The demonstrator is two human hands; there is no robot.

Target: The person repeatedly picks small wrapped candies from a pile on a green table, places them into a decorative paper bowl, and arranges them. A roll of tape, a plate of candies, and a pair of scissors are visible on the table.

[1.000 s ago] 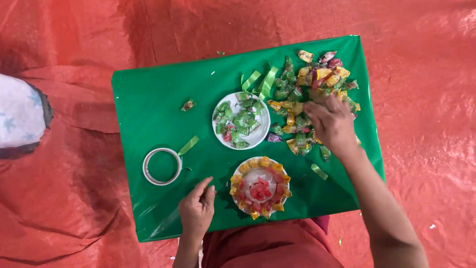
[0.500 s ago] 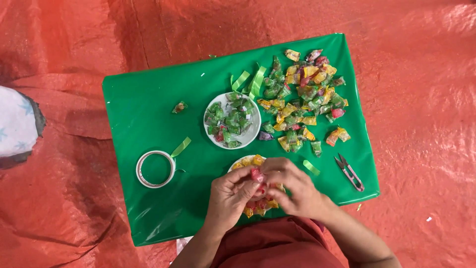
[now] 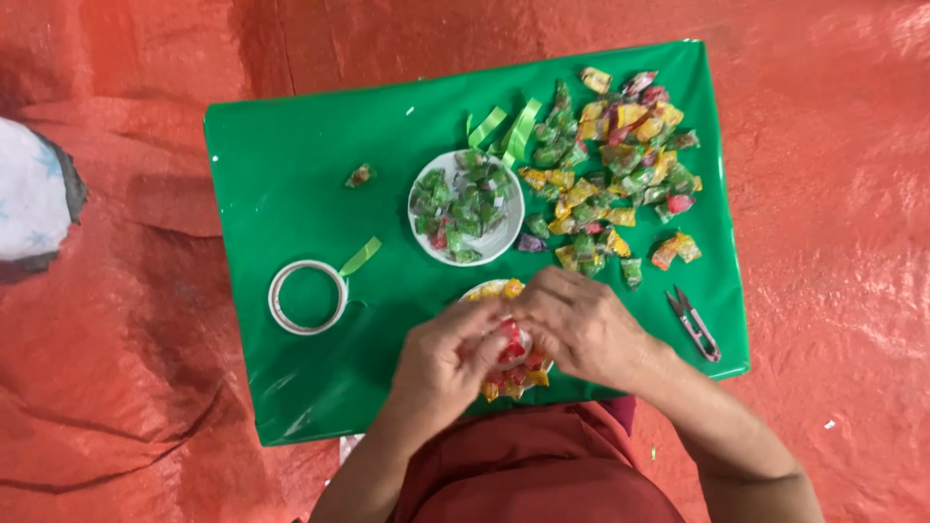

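Now both hands (image 3: 523, 339) are brought together on the candy ring (image 3: 509, 353) | right withdrawn from candy pile (image 3: 610, 174) | table (image 3: 291, 194).

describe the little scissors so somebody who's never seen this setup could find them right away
Start at the green board lying on the red sheet and go to its near right corner. The thread snips lie there alone, below the loose heap of wrapped candies and just beyond the right hand. They are the only slim, dark metal thing among bright wrappers.
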